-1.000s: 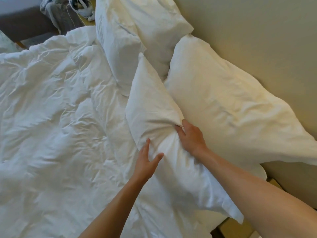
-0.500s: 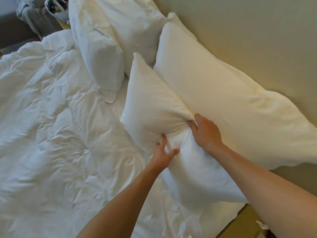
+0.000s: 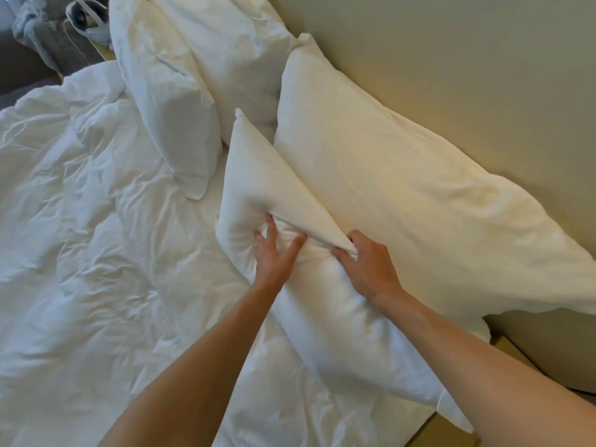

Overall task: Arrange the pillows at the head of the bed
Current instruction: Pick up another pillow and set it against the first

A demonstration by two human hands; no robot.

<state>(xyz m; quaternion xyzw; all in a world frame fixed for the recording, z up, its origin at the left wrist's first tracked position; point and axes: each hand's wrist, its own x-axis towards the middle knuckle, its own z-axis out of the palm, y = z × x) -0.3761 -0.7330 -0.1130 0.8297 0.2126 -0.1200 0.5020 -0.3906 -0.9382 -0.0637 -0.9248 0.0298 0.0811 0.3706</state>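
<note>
Two hands settle the front pillow [image 3: 258,175] at the head of the bed [image 3: 96,269]: left hand [image 3: 276,256] spread, pressing in; right hand [image 3: 367,266] seemingly pinching its top edge. Next, lean it against the rear pillow [image 3: 403,204].

Readable text, labels, brands, numbers, signs: none. The pillows [image 3: 403,201], duvet [image 3: 80,253] and wall [image 3: 451,75] carry no legible marks.

Soft, bright light is washing the duvet [image 3: 96,253] bluish while the wall [image 3: 451,75] is glowing yellowish; wide-angle edges are bowing.
</note>
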